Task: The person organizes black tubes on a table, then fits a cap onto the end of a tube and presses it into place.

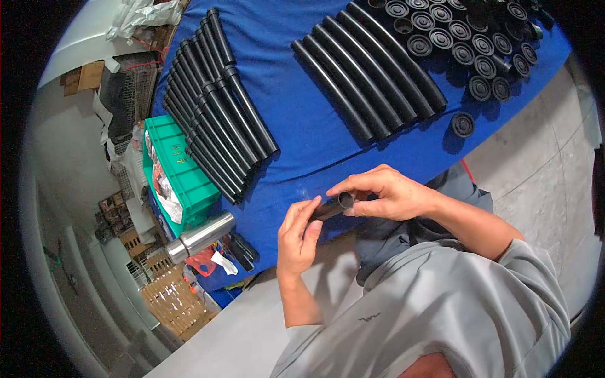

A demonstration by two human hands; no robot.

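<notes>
Near the table's front edge, a short black tube (326, 210) is held between my two hands, its round open end facing up and to the right. My left hand (297, 238) grips the tube's lower left part, thumb on the near side and fingers along the far side. At the open end, my right hand (392, 194) curls its thumb and index finger round the rim. The palms hide part of the tube, so its full length cannot be made out.
Long black tubes (372, 72) lie side by side on the blue cloth (271, 38). Jointed black tubes (236, 126) lie left of them. Ringed black caps (462, 125) cluster far right. A green crate (189, 170) and a steel flask (205, 236) stand left.
</notes>
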